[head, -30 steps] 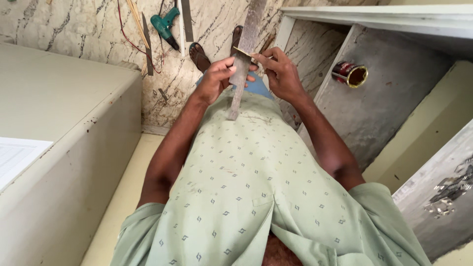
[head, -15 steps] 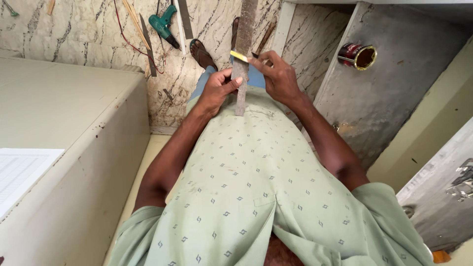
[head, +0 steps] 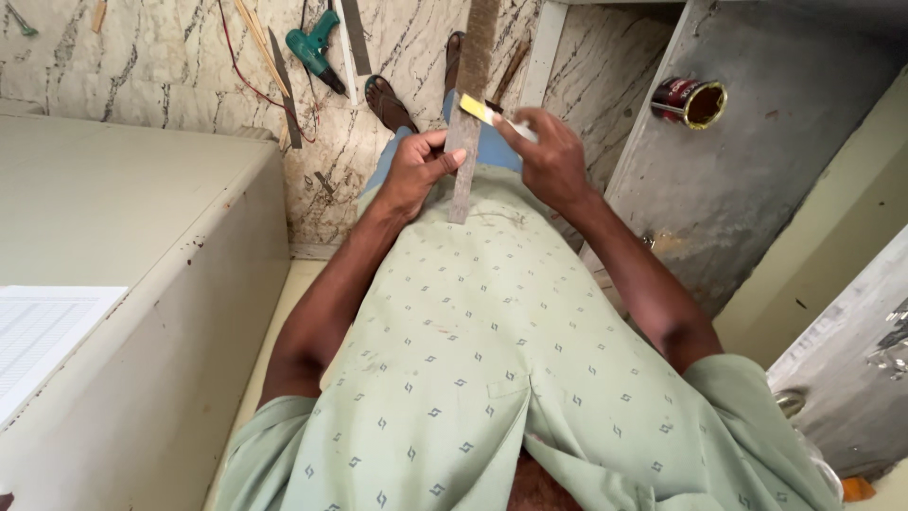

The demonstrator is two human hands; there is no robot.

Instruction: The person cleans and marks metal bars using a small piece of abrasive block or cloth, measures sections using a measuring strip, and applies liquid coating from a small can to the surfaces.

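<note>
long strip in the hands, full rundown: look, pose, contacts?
The long strip is a narrow, flat, straight length, grey-brown and rough-looking, possibly wood or board; the material is unclear. It runs nearly upright in the head view, its lower end near the green shirt, its upper end leaving the top of the frame. The left hand grips its lower part, thumb across the face. The right hand holds a small yellow piece against its right edge. It hangs above the marble floor.
</note>
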